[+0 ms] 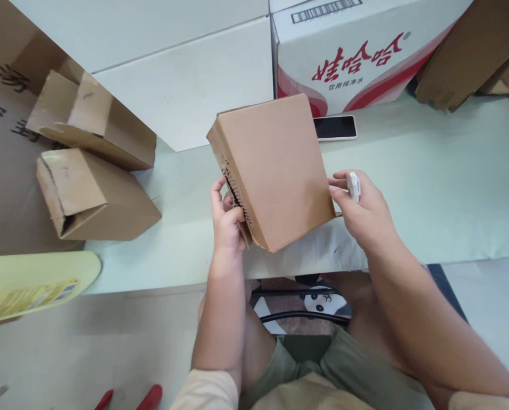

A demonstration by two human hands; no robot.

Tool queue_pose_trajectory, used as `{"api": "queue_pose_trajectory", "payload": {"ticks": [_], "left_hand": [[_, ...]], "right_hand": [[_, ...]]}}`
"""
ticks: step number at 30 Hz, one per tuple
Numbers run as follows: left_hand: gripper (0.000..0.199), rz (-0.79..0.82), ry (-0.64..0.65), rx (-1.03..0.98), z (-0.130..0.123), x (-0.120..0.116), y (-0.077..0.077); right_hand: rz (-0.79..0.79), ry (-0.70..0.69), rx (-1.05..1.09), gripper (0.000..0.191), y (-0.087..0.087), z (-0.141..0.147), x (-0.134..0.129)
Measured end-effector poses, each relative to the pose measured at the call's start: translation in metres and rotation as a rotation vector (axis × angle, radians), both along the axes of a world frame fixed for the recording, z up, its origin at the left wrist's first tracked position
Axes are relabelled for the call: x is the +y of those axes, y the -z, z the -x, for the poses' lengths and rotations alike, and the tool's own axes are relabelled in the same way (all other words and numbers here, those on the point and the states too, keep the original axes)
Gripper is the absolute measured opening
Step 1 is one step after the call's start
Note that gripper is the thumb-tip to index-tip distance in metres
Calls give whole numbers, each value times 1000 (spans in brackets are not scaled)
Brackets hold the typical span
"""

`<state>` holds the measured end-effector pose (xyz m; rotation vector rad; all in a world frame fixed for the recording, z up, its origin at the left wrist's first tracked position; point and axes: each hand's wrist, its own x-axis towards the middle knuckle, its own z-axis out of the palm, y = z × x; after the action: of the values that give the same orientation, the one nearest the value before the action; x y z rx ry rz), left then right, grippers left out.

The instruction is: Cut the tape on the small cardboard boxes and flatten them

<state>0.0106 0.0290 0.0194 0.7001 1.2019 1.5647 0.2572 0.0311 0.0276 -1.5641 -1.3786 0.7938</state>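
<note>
A brown cardboard box (pixel 277 171) is tilted between my two hands above the pale table cover. Its left side has a torn, ragged strip. My left hand (pixel 227 219) grips a loose flap at that torn edge, fingers bent round it. At the box's lower right edge, my right hand (pixel 359 202) has its thumb and fingertips closed on the cardboard. A small white object (pixel 354 186) is also held in my right hand, against the fingers; what it is cannot be made out.
Two brown boxes (pixel 109 196) stand at the left by a large carton. White cartons (pixel 220 85) and a red-and-white carton (pixel 348 71) line the back. A phone (pixel 335 127) lies behind the held box. Folded cardboard (pixel 463 57) is back right; a yellow object (pixel 40 285) is front left.
</note>
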Motion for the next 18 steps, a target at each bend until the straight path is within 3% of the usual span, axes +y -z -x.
{"api": "queue_pose_trajectory", "payload": {"ticks": [4,8,18], "left_hand": [[69,10,-21,-35,2,0,-2],[64,21,-61,-32,5,0,-2],[58,101,-113,-5,3,1,-4]], "right_hand": [[102,-65,-21,25,1,-3,0],[81,-106,-27,27,1,-1,-1],[-39,-1,-67,40,-5,4,-1]]}}
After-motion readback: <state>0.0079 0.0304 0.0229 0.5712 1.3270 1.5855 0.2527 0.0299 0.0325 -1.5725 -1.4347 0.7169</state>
